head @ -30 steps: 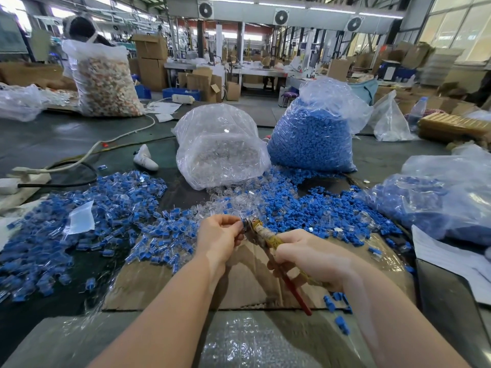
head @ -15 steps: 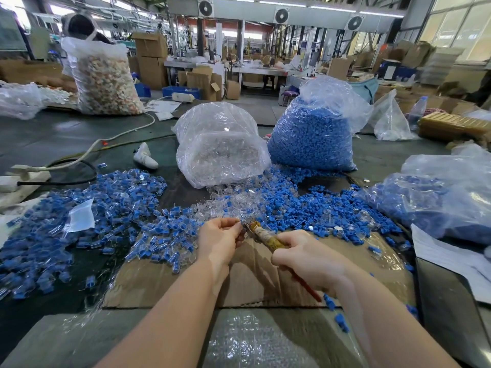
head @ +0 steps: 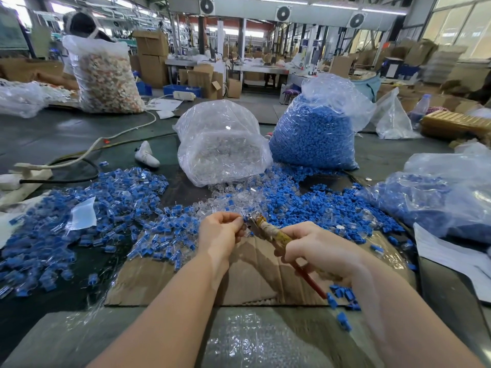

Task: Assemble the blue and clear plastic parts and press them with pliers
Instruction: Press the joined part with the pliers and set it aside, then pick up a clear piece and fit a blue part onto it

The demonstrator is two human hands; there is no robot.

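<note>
My right hand [head: 316, 248] grips pliers [head: 268, 231] with tape-wrapped, red-ended handles. The jaws point left toward my left hand [head: 220, 232], whose fingertips pinch a small part at the jaw tips; the part is mostly hidden. Both hands hover over a cardboard sheet [head: 255, 274]. Loose blue parts [head: 305, 205] and clear parts [head: 231, 197] lie just beyond the hands. A heap of assembled blue-and-clear pieces [head: 87, 213] spreads to the left.
Behind the piles stand a bag of clear parts [head: 223, 144] and a bag of blue parts [head: 316, 134]. Another blue-filled bag [head: 435, 197] lies at the right. White papers [head: 451, 256] sit at the right edge, cables [head: 79, 160] at the left.
My right hand and the pliers shifted slightly, the handle end swinging right. The left hand stays at the jaws, pinching the part.
</note>
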